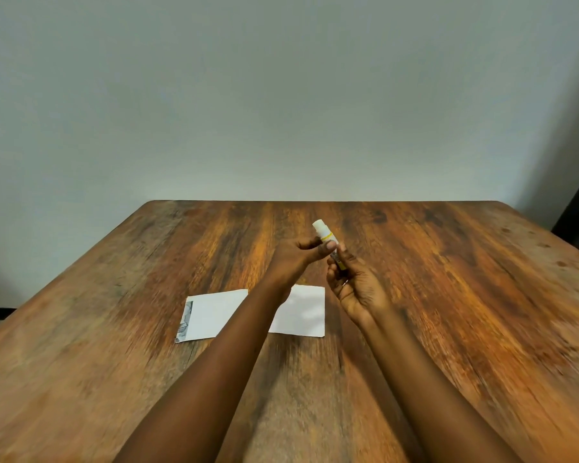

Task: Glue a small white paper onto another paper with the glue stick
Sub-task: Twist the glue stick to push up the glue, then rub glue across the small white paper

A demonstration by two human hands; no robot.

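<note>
While hovering above the table [448,295], gripping the glue stick [323,232] low on its body with the right hand [355,285], fingers curled round it, white cap end tilted up and away. Pinching it just under the yellow band with the left hand [298,259], thumb on top. Down below, flat on the table: a white paper [303,312] beside a paper with a printed edge [208,315], both partly under the left forearm [241,332].

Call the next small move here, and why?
Probably pull the white cap off with the left hand: the white glue stick with a yellow band is held above the brown wooden table, right hand gripping its barrel, left hand pinching near the band, and the white end looks capped.
</note>
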